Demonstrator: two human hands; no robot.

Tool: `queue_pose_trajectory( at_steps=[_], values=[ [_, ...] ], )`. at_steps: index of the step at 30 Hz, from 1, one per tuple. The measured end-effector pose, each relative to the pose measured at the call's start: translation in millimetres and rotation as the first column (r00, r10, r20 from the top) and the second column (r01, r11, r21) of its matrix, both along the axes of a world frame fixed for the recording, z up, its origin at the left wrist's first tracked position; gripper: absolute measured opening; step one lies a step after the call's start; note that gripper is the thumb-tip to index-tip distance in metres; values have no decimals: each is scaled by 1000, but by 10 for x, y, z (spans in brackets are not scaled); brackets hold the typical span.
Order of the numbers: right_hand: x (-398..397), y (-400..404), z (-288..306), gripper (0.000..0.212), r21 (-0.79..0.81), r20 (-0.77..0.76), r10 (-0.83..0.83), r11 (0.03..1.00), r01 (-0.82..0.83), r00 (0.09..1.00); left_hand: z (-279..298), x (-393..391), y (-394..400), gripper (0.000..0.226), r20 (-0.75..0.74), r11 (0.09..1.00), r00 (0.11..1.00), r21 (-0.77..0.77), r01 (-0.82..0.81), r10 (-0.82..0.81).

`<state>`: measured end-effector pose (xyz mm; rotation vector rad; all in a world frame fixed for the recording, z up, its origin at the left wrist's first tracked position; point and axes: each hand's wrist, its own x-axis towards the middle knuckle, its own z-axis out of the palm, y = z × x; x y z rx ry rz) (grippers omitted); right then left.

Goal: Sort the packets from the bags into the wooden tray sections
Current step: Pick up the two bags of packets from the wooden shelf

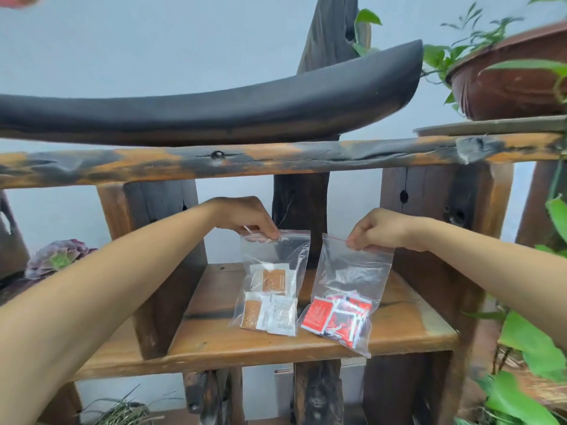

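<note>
Two clear zip bags stand upright on a wooden shelf. The left bag holds several white and orange-brown packets. The right bag holds several red and white packets. My left hand pinches the left bag's top seal. My right hand pinches the right bag's red-lined top edge. Both bags rest with their bottoms on the shelf board. No wooden tray with sections is in view.
A dark post rises behind the bags, with thick side posts and a beam overhead. A black curved board lies above. A succulent sits left; a potted plant and leafy vines crowd the right.
</note>
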<state>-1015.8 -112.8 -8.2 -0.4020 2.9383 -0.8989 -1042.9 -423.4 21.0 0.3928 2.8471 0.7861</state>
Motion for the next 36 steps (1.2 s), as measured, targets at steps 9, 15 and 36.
queue_pose_trajectory(
  at_steps=[9, 15, 36],
  values=[
    [689, 86, 356, 14, -11, 0, 23, 1000, -23, 1000, 328, 663, 204, 15, -4, 999, 999, 38, 36, -36],
    [1099, 180, 521, 18, -29, 36, 57, 998, -56, 998, 468, 1021, 275, 15, 27, 996, 998, 62, 61, -62],
    [2178, 749, 52, 13, -164, 119, 50, 986, -30, 992, -97, 1873, 943, 16, 58, 953, 961, 152, 261, -272]
  ],
)
